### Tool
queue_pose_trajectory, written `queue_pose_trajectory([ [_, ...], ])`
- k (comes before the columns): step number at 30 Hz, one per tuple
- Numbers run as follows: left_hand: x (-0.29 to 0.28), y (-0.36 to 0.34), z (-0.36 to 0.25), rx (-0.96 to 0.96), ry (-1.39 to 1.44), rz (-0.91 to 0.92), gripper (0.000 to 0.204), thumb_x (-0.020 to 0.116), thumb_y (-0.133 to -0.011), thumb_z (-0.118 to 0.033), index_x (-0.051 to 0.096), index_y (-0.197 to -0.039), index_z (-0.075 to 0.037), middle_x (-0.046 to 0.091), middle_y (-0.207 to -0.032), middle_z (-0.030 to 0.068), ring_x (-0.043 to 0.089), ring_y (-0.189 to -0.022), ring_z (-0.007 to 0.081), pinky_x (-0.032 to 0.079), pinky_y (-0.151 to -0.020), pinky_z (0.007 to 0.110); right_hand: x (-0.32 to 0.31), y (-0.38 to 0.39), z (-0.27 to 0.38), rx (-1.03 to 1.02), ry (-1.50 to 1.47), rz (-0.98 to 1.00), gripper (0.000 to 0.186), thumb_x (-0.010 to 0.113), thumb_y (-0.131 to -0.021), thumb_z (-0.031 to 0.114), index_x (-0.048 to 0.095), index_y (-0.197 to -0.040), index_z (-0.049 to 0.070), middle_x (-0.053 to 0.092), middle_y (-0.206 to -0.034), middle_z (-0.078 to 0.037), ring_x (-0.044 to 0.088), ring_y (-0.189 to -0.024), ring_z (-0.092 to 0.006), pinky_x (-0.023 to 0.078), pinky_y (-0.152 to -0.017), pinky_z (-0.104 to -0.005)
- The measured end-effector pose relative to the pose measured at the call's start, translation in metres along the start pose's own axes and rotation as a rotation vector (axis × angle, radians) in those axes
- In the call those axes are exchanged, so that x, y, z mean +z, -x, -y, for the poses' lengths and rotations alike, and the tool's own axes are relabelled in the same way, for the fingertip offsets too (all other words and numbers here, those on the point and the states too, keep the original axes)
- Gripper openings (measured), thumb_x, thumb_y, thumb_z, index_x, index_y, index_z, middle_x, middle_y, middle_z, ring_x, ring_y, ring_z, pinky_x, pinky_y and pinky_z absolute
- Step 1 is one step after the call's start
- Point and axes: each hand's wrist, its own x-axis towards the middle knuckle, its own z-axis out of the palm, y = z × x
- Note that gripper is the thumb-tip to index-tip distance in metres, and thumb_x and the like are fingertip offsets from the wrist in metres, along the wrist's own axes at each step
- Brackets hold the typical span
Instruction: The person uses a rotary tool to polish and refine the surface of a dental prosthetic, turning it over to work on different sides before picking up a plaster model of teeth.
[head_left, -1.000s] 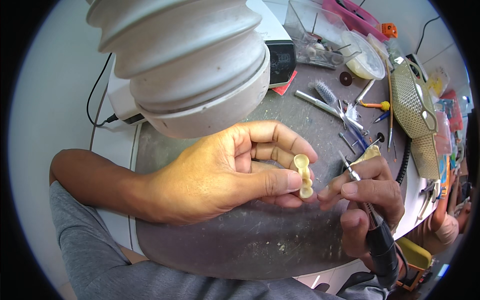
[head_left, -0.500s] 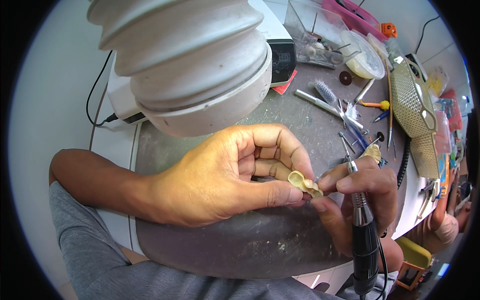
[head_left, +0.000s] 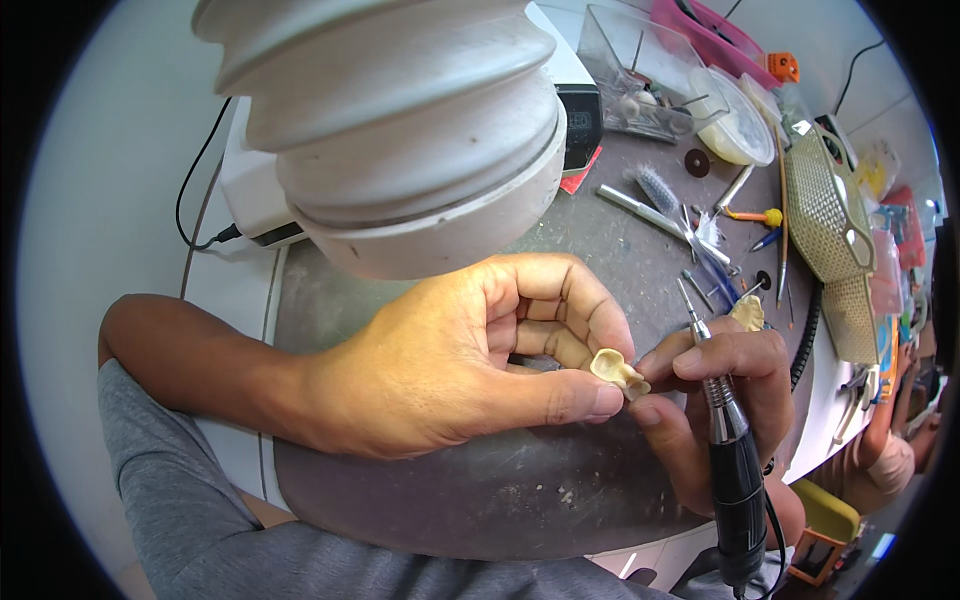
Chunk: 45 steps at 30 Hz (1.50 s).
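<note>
Between the thumb and fingertips of my left hand (head_left: 440, 365) is a small ivory dental bridge (head_left: 610, 366), its hollow inner side turned up. My right hand (head_left: 755, 372) grips a black and silver rotary handpiece (head_left: 738, 490), which stands nearly upright with its thin metal tip pointing away from me. The right thumb and fingertips meet the right end of the bridge, so both hands are on it. The handpiece tip is apart from the bridge. A cream cast piece (head_left: 748, 312) lies just beyond my right fingers.
A white ribbed suction hose (head_left: 400, 130) hangs over the left of the grey work surface (head_left: 480, 505). At the far right lie a brush (head_left: 655, 190), a metal rod (head_left: 640, 212), a dark disc (head_left: 697, 163) and small tools. Beyond stand a clear box (head_left: 640, 60) and a woven basket (head_left: 825, 200).
The bridge has been turned between my fingers, so its hollow end faces up more and its length shows less. Both hands stay nearly in place. The whole view has shifted slightly.
</note>
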Motion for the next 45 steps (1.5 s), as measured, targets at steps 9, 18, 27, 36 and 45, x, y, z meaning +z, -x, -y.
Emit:
queue_pose_trajectory([
  [9,-0.001,0.0,0.001,-0.021,0.062,0.014,0.021,0.064,-0.085,0.004,0.053,-0.102,0.0,0.058,-0.102,0.0081,0.059,-0.1,0.0135,0.051,-0.089,0.027,-0.001,0.002,0.0,0.038,-0.017,0.02,0.039,0.075,-0.071,-0.007,0.052,-0.102,0.0,0.063,-0.088,-0.013,0.065,-0.078,-0.0204,0.053,-0.069,-0.0296],
  [18,0.002,0.0,-0.001,-0.032,0.03,-0.037,0.019,0.064,-0.085,0.002,0.054,-0.101,0.0,0.06,-0.105,0.0091,0.06,-0.1,0.0132,0.05,-0.09,0.027,-0.022,-0.009,0.014,-0.166,0.255,0.149,0.028,0.076,-0.069,0.0,0.064,-0.095,0.0,0.061,-0.081,-0.01,0.062,-0.074,-0.0228,0.049,-0.064,-0.0317],
  [27,0.001,0.003,-0.002,-0.063,0.055,-0.021,0.02,0.064,-0.086,0.002,0.054,-0.103,0.001,0.06,-0.104,0.0086,0.06,-0.101,0.0132,0.049,-0.091,0.027,-0.011,0.001,0.009,-0.076,-0.035,0.075,0.032,0.078,-0.067,-0.003,0.059,-0.092,0.0,0.063,-0.083,-0.011,0.066,-0.094,-0.0385,0.056,-0.07,-0.0368],
  [36,0.001,0.003,0.001,-0.034,0.076,-0.004,0.02,0.063,-0.086,0.002,0.054,-0.104,0.001,0.06,-0.104,0.0082,0.059,-0.101,0.0122,0.049,-0.092,0.027,-0.011,0.001,0.011,0.021,-0.058,0.112,0.03,0.079,-0.067,0.0,0.062,-0.092,0.001,0.064,-0.085,-0.011,0.066,-0.094,-0.0382,0.057,-0.078,-0.0415],
  [45,0.003,0.003,-0.001,-0.043,0.083,-0.008,0.02,0.063,-0.087,0.002,0.054,-0.104,0.001,0.06,-0.104,0.0079,0.059,-0.1,0.0113,0.049,-0.091,0.026,-0.015,-0.004,0.013,-0.044,0.024,0.214,0.038,0.08,-0.069,0.002,0.058,-0.1,0.003,0.064,-0.086,-0.011,0.066,-0.093,-0.0379,0.057,-0.077,-0.0414],
])
